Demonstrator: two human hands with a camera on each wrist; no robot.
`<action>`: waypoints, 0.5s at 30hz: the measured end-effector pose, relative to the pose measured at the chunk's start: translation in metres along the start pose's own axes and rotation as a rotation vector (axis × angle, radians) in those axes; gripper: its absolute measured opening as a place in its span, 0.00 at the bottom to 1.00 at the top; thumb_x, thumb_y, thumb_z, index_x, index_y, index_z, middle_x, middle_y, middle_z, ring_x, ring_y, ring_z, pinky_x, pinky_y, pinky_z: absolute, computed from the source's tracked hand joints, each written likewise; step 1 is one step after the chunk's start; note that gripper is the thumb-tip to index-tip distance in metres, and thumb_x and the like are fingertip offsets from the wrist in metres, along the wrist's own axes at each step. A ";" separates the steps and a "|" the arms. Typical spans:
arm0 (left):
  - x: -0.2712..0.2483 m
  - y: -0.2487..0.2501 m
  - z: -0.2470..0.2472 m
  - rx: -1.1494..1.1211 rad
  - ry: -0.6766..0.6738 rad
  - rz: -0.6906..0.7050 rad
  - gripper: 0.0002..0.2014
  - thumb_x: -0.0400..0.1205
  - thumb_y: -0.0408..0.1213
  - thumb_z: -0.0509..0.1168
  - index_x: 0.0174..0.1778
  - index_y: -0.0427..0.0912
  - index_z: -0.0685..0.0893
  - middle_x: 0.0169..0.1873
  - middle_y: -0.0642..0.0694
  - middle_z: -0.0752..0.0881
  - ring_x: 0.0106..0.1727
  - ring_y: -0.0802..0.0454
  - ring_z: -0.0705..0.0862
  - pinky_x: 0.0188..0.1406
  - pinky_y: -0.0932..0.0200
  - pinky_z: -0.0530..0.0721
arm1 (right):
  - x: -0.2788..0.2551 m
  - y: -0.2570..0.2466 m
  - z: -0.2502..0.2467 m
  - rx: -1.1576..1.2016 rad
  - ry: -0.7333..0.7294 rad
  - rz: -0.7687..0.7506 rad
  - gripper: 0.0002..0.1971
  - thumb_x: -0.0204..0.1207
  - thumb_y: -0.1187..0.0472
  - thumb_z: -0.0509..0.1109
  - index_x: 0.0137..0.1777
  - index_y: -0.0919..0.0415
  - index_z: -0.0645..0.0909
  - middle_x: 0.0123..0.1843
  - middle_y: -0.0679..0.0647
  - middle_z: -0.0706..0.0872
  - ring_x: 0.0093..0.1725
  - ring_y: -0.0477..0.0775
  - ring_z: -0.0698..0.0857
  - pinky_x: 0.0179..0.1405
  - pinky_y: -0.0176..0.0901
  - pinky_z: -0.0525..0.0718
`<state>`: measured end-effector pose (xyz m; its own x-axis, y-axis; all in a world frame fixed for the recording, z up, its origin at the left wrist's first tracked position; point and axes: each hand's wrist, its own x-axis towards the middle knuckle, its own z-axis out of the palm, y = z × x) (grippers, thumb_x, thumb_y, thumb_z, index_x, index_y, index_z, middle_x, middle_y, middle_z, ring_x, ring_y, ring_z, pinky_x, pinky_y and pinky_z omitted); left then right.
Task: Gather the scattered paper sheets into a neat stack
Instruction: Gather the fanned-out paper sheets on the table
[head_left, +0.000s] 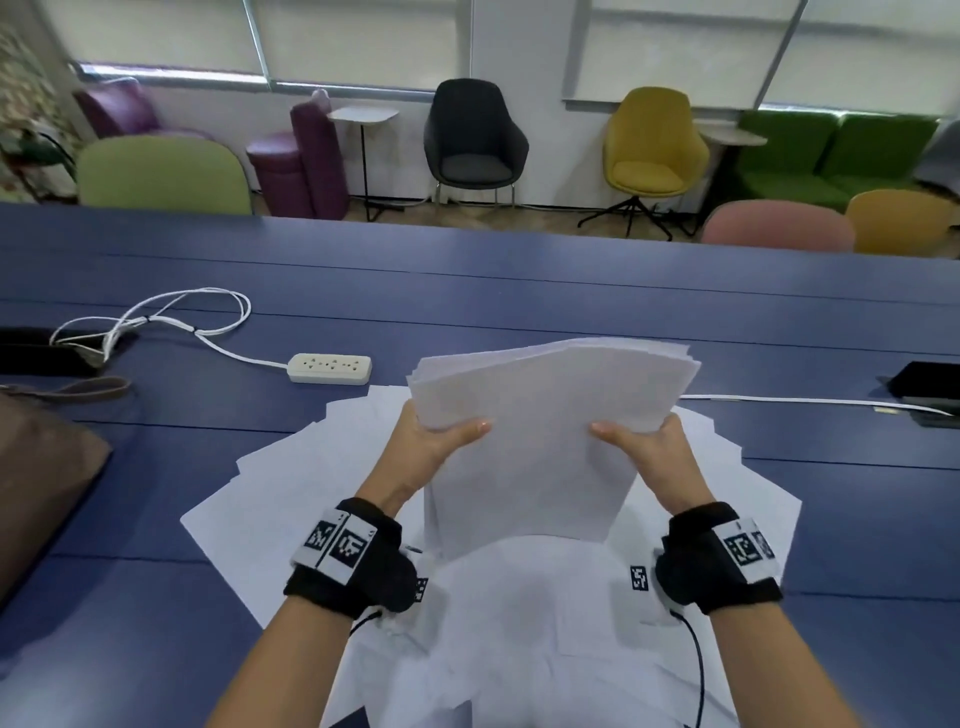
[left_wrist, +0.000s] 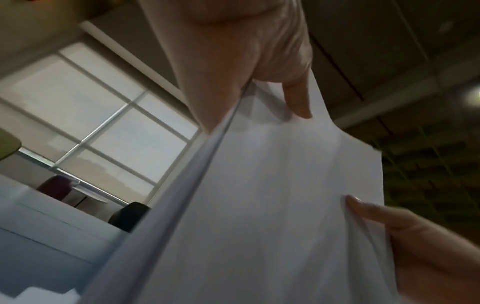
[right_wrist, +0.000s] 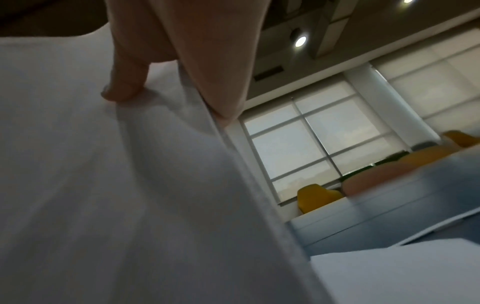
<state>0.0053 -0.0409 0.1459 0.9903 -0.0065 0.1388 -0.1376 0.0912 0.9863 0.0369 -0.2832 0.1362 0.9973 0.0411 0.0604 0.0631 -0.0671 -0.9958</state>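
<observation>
A thick bundle of white paper sheets (head_left: 545, 431) stands tilted above the blue table (head_left: 467, 301), its lower edge near the loose sheets. My left hand (head_left: 436, 436) grips its left side, thumb on the front face. My right hand (head_left: 644, 441) grips the right side the same way. More loose sheets (head_left: 291, 499) lie fanned out flat on the table beneath and around the bundle. In the left wrist view the bundle (left_wrist: 272, 205) fills the centre with my left hand (left_wrist: 246, 61) pinching its edge. The right wrist view shows the bundle (right_wrist: 116, 185) under my right hand (right_wrist: 182, 61).
A white power strip (head_left: 330, 368) with a looped cable (head_left: 156, 317) lies left of the papers. A brown bag (head_left: 36, 467) sits at the left edge, a dark device (head_left: 930, 384) with a white cable at the right. Chairs stand beyond the far table edge.
</observation>
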 end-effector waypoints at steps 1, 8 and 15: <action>0.000 0.002 -0.002 -0.017 0.018 0.012 0.16 0.65 0.33 0.75 0.47 0.51 0.84 0.40 0.59 0.91 0.45 0.61 0.88 0.43 0.66 0.84 | 0.000 -0.004 0.000 0.042 0.004 -0.020 0.11 0.67 0.72 0.76 0.43 0.56 0.85 0.36 0.40 0.91 0.39 0.39 0.89 0.40 0.31 0.84; -0.004 -0.055 0.002 0.082 0.124 -0.225 0.11 0.74 0.28 0.72 0.47 0.47 0.85 0.48 0.48 0.89 0.48 0.57 0.88 0.51 0.57 0.86 | 0.003 0.045 0.012 -0.137 -0.101 0.186 0.11 0.70 0.72 0.73 0.48 0.58 0.82 0.52 0.57 0.87 0.44 0.50 0.85 0.43 0.33 0.84; -0.029 -0.136 -0.048 0.460 0.188 -0.546 0.17 0.79 0.34 0.67 0.65 0.38 0.79 0.61 0.43 0.80 0.61 0.49 0.80 0.59 0.58 0.78 | 0.030 0.089 -0.003 -0.304 0.101 0.346 0.11 0.74 0.66 0.71 0.53 0.71 0.83 0.44 0.62 0.85 0.42 0.60 0.84 0.40 0.47 0.80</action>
<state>-0.0034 -0.0054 0.0034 0.9008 0.2434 -0.3596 0.4229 -0.3036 0.8538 0.0721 -0.2911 0.0500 0.9593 -0.1314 -0.2502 -0.2809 -0.3490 -0.8940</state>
